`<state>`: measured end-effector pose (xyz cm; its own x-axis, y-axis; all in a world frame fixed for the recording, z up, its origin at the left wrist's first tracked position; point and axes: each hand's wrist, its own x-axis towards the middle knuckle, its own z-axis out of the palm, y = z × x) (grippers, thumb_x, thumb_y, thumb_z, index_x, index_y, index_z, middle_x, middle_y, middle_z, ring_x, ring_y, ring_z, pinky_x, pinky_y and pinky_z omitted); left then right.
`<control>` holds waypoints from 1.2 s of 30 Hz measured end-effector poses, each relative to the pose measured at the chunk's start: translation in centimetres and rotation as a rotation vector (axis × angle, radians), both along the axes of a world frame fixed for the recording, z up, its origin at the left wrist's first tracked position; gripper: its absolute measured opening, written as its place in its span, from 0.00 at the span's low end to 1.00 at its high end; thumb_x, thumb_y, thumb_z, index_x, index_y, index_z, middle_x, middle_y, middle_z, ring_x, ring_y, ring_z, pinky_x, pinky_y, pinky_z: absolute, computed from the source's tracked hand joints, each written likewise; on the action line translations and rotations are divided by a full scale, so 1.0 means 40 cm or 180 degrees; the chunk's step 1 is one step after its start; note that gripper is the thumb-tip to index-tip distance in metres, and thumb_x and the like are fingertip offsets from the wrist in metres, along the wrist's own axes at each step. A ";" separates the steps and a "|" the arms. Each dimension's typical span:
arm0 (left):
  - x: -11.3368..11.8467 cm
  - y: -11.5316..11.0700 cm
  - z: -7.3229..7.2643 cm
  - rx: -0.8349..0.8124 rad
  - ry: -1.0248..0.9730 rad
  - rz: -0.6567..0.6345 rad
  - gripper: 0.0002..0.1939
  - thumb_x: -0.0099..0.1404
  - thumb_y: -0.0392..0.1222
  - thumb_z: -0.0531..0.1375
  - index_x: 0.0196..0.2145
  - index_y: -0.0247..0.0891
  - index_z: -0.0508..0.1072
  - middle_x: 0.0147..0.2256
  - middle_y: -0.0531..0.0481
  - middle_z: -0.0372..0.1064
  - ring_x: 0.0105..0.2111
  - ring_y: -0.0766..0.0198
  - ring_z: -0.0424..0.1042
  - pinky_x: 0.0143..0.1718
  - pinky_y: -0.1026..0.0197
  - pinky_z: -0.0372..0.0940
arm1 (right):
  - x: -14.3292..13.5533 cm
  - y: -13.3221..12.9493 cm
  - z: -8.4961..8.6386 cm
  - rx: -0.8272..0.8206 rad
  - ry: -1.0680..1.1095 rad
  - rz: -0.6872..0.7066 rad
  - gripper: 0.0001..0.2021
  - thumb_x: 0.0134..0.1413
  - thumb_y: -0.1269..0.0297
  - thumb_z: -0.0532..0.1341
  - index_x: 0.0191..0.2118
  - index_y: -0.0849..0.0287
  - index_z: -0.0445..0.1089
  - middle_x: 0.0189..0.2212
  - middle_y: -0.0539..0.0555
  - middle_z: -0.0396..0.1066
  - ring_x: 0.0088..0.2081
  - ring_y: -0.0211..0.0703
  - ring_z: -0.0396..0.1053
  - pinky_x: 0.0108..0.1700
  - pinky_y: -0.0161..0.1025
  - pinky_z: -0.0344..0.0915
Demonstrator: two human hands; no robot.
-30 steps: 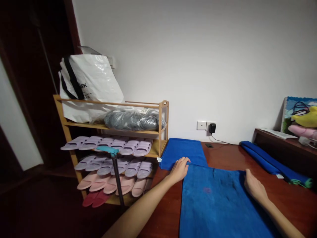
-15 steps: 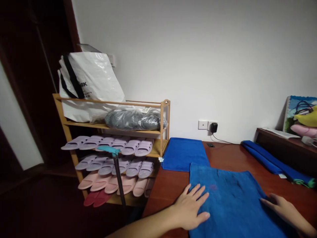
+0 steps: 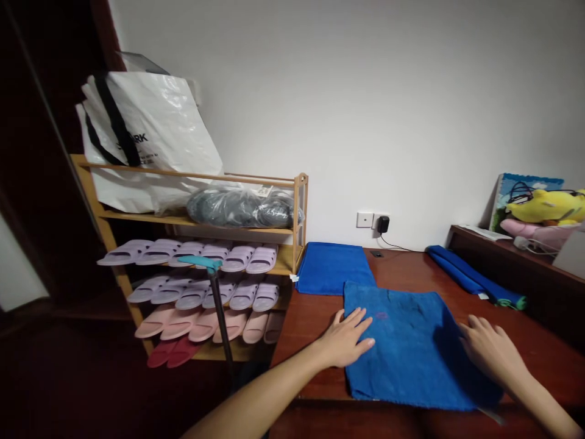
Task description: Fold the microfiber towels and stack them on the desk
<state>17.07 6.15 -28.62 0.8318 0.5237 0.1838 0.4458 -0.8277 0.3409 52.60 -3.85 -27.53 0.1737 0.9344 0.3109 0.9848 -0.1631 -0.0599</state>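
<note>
A blue towel [image 3: 411, 347] lies flat on the dark wooden table [image 3: 315, 323] in front of me. My left hand [image 3: 345, 338] rests palm down on the towel's left edge, fingers spread. At the towel's right edge, my right hand [image 3: 491, 350] lies flat too, fingers spread. A folded blue towel [image 3: 331, 267] sits just behind, at the table's far left corner. Neither hand grips anything.
A rolled blue cloth [image 3: 470, 280] lies at the table's right. A raised shelf [image 3: 516, 256] carries plush toys [image 3: 543, 207]. Left of the table stands a wooden rack [image 3: 297, 225] with several slippers, a white bag [image 3: 141, 134] and a pole with a teal top [image 3: 201, 263]. A charger [image 3: 382, 224] is plugged into the wall.
Both hands came back from the towel's far edge to its side edges and now lie flat. The view has pulled back and tilted, showing the towel's near edge.
</note>
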 end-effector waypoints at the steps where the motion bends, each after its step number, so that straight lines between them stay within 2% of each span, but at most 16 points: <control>1: 0.000 0.004 0.005 0.0024 -0.0063 0.0011 0.28 0.72 0.56 0.44 0.63 0.41 0.54 0.64 0.41 0.47 0.64 0.52 0.45 0.59 0.39 0.43 | -0.042 0.016 0.017 -0.0030 0.0118 0.0161 0.15 0.48 0.55 0.48 0.28 0.56 0.67 0.35 0.65 0.66 0.40 0.59 0.65 0.43 0.56 0.59; 3: -0.002 0.015 0.012 0.0065 -0.0206 0.0042 0.25 0.72 0.52 0.45 0.61 0.39 0.59 0.60 0.42 0.58 0.60 0.54 0.55 0.58 0.46 0.49 | -0.140 0.053 0.028 -0.0193 0.0447 0.0524 0.16 0.52 0.53 0.48 0.25 0.56 0.64 0.31 0.60 0.67 0.34 0.49 0.65 0.41 0.48 0.61; 5: -0.004 0.027 0.013 0.0105 -0.0331 0.0148 0.21 0.71 0.48 0.47 0.58 0.39 0.62 0.56 0.44 0.64 0.56 0.56 0.61 0.57 0.50 0.52 | -0.249 0.088 0.017 -0.0331 0.0837 0.0867 0.17 0.57 0.51 0.47 0.28 0.57 0.63 0.30 0.56 0.68 0.32 0.43 0.65 0.38 0.41 0.62; 8: -0.011 0.037 0.010 0.0168 -0.0419 0.0382 0.22 0.70 0.41 0.47 0.60 0.39 0.59 0.58 0.44 0.61 0.57 0.56 0.59 0.58 0.49 0.52 | -0.387 0.119 0.006 -0.0447 0.1312 0.1236 0.18 0.58 0.49 0.49 0.30 0.58 0.64 0.30 0.53 0.69 0.34 0.42 0.66 0.38 0.39 0.62; 10: -0.015 0.036 0.013 0.0185 -0.0444 0.0460 0.26 0.68 0.37 0.47 0.63 0.39 0.54 0.61 0.43 0.56 0.59 0.57 0.56 0.58 0.48 0.50 | -0.422 0.114 0.024 -0.0553 0.1601 0.1484 0.21 0.58 0.46 0.48 0.31 0.58 0.65 0.31 0.52 0.70 0.35 0.42 0.67 0.39 0.37 0.63; 12: -0.018 0.027 0.022 0.0199 -0.0454 0.0419 0.29 0.66 0.35 0.48 0.64 0.39 0.51 0.63 0.44 0.52 0.61 0.58 0.52 0.59 0.48 0.49 | -0.391 0.094 0.048 -0.0646 0.1870 0.1701 0.23 0.60 0.44 0.45 0.36 0.58 0.68 0.35 0.52 0.72 0.39 0.41 0.68 0.42 0.36 0.64; 14: -0.016 0.013 0.031 0.0229 -0.0400 0.0209 0.30 0.64 0.35 0.48 0.64 0.41 0.51 0.64 0.45 0.48 0.63 0.57 0.49 0.60 0.47 0.47 | -0.303 0.068 0.051 -0.0641 0.2109 0.1740 0.24 0.61 0.44 0.44 0.42 0.56 0.69 0.44 0.52 0.72 0.46 0.43 0.68 0.50 0.36 0.63; 15: -0.013 0.005 0.034 0.0248 -0.0351 0.0061 0.31 0.63 0.35 0.49 0.64 0.43 0.51 0.65 0.46 0.46 0.63 0.56 0.47 0.60 0.46 0.46 | -0.246 0.056 0.037 -0.0567 0.2290 0.1617 0.24 0.60 0.44 0.45 0.45 0.56 0.69 0.49 0.53 0.69 0.52 0.45 0.65 0.55 0.39 0.59; 17: -0.005 -0.012 0.033 0.0278 -0.0241 -0.0256 0.33 0.62 0.37 0.52 0.64 0.45 0.51 0.66 0.47 0.43 0.63 0.54 0.47 0.59 0.44 0.45 | -0.132 0.037 -0.019 -0.0338 0.2185 0.0987 0.27 0.58 0.41 0.45 0.49 0.55 0.67 0.55 0.54 0.64 0.58 0.48 0.59 0.61 0.44 0.52; 19: 0.005 -0.023 0.025 0.0277 -0.0158 -0.0530 0.33 0.61 0.39 0.53 0.63 0.46 0.52 0.65 0.46 0.45 0.63 0.52 0.49 0.59 0.44 0.46 | -0.040 0.028 -0.091 -0.0239 0.1614 0.0188 0.32 0.53 0.38 0.48 0.55 0.53 0.63 0.61 0.56 0.57 0.62 0.53 0.52 0.63 0.55 0.45; 21: 0.018 -0.027 0.015 0.0241 -0.0128 -0.0670 0.31 0.61 0.40 0.53 0.62 0.46 0.54 0.63 0.46 0.52 0.61 0.52 0.53 0.58 0.46 0.47 | 0.011 0.025 -0.152 -0.0220 0.1132 0.0137 0.33 0.54 0.37 0.47 0.59 0.50 0.59 0.63 0.54 0.51 0.64 0.51 0.46 0.63 0.57 0.41; 24: 0.037 -0.018 0.011 0.0143 -0.0169 -0.0551 0.29 0.61 0.41 0.55 0.60 0.46 0.57 0.58 0.47 0.61 0.56 0.53 0.61 0.55 0.50 0.51 | 0.025 0.025 -0.188 -0.0221 0.0804 0.0213 0.32 0.56 0.38 0.44 0.61 0.48 0.57 0.64 0.52 0.49 0.65 0.46 0.45 0.63 0.55 0.43; 26: 0.052 -0.008 0.016 0.0109 -0.0148 -0.0451 0.26 0.60 0.43 0.57 0.57 0.44 0.61 0.53 0.48 0.65 0.52 0.54 0.63 0.53 0.52 0.53 | 0.017 0.025 -0.183 -0.0252 0.0737 0.0188 0.32 0.56 0.37 0.43 0.61 0.48 0.56 0.64 0.52 0.49 0.65 0.46 0.45 0.63 0.55 0.43; 28: 0.070 0.000 0.023 0.0163 -0.0071 -0.0442 0.19 0.61 0.43 0.58 0.50 0.43 0.65 0.49 0.48 0.67 0.49 0.55 0.65 0.51 0.55 0.55 | 0.010 0.023 -0.171 -0.0291 0.0713 0.0163 0.32 0.56 0.37 0.43 0.61 0.47 0.56 0.64 0.52 0.49 0.65 0.46 0.44 0.63 0.55 0.44; 33: 0.106 0.014 0.039 0.0702 0.0132 -0.0527 0.05 0.62 0.37 0.57 0.38 0.41 0.67 0.41 0.49 0.67 0.42 0.57 0.66 0.45 0.60 0.58 | 0.013 0.018 -0.161 -0.0321 0.0641 0.0141 0.31 0.57 0.38 0.42 0.62 0.45 0.54 0.65 0.50 0.47 0.66 0.44 0.43 0.63 0.55 0.43; 36: 0.087 0.019 0.057 0.1092 0.0267 -0.0709 0.04 0.63 0.33 0.56 0.33 0.40 0.65 0.35 0.50 0.66 0.37 0.59 0.66 0.40 0.61 0.58 | 0.030 0.013 -0.167 -0.0364 0.0609 0.0140 0.32 0.56 0.37 0.42 0.63 0.41 0.50 0.65 0.49 0.45 0.66 0.45 0.42 0.63 0.56 0.43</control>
